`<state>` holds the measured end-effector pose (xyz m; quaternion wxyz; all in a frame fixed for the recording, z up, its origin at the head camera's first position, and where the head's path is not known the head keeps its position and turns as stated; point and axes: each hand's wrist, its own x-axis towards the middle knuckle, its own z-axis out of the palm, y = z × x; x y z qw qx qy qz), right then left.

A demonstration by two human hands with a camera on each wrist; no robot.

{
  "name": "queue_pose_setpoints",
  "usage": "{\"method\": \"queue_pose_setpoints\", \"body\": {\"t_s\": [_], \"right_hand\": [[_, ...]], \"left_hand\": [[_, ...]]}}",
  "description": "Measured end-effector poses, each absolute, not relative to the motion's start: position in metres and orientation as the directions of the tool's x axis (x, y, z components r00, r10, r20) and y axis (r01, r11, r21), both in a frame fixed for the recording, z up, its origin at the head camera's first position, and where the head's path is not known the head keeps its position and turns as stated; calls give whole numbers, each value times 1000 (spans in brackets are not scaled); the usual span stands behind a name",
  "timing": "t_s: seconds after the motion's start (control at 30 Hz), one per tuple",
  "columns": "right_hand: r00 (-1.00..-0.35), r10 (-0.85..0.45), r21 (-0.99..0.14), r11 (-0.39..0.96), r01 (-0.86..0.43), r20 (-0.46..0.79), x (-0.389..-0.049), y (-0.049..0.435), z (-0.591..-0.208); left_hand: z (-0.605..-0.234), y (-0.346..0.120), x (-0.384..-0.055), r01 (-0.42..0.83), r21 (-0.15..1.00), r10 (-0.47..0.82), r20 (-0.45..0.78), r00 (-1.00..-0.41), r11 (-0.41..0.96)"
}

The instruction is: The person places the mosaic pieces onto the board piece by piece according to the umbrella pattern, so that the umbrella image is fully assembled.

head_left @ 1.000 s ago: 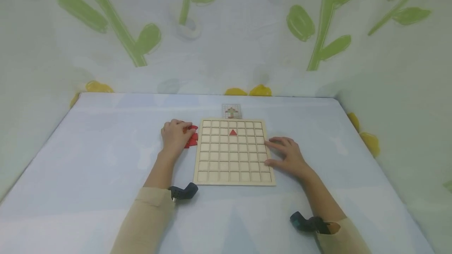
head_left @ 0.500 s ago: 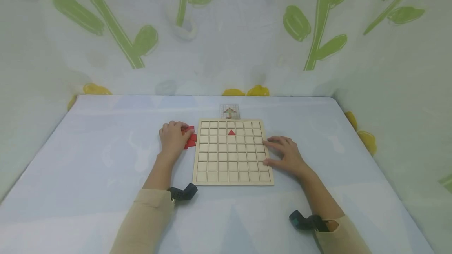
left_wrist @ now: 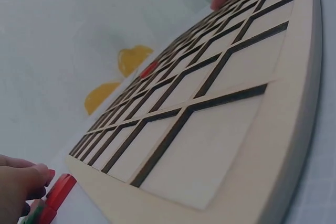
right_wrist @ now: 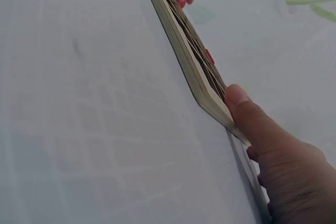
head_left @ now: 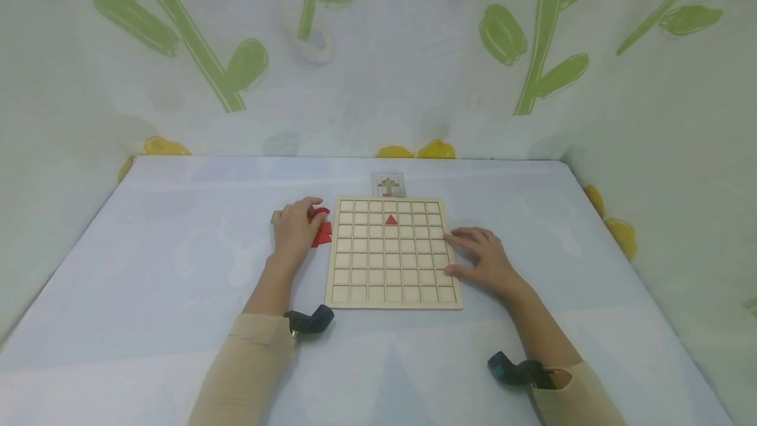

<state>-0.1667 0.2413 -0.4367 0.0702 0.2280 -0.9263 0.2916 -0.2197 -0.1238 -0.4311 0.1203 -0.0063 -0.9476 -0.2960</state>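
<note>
A wooden grid board point(head_left: 393, 306) lies flat on the table. One red triangle point(head_left: 391, 220) sits in a cell of its second row from the far edge. At the board's left side, my left hand point(head_left: 292, 227) is over several red pieces point(head_left: 323, 235). In the left wrist view its thumb and finger pinch a small red piece point(left_wrist: 51, 174), mostly hidden. Beneath those fingers lie stacked red pieces point(left_wrist: 62, 190) and a green piece point(left_wrist: 33, 214). My right hand point(head_left: 481, 258) rests at the board's right edge, fingers spread; its thumb point(right_wrist: 257, 119) touches the rim.
A small pattern card point(head_left: 388, 184) with a tree-like figure lies against the board's far edge. The white table point(head_left: 148, 268) meets a wall point(head_left: 402, 84) printed with green stems and yellow flowers. Each wrist carries a black camera point(head_left: 310, 321).
My left hand's fingers have shifted slightly among the red pieces, and its index finger has lifted. The right hand stays at the board's edge; the head view moves slightly.
</note>
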Motion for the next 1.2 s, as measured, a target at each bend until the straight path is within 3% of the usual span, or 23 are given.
{"method": "queue_pose_setpoints", "body": {"t_s": [0.2,0.43,0.53,0.8,1.2], "right_hand": [[-888,-382,-515,723,-460,257,-167,241,-436],[-891,-377,-515,728,-453,251,-168,242,-438],[-891,-378,-517,726,-453,251,-167,242,-437],[-892,-377,-513,730,-452,250,-167,242,-437],[-886,-384,-512,723,-464,261,-167,243,-437]], "left_hand": [[-431,-125,-220,107,584,-56,254,-966,805],[-426,-121,-220,38,820,-124,133,-983,571],[-423,-120,-218,1,869,-129,74,-989,494],[-425,-113,-218,102,845,-75,165,-983,525],[-425,-99,-211,150,836,33,156,-987,527]]}}
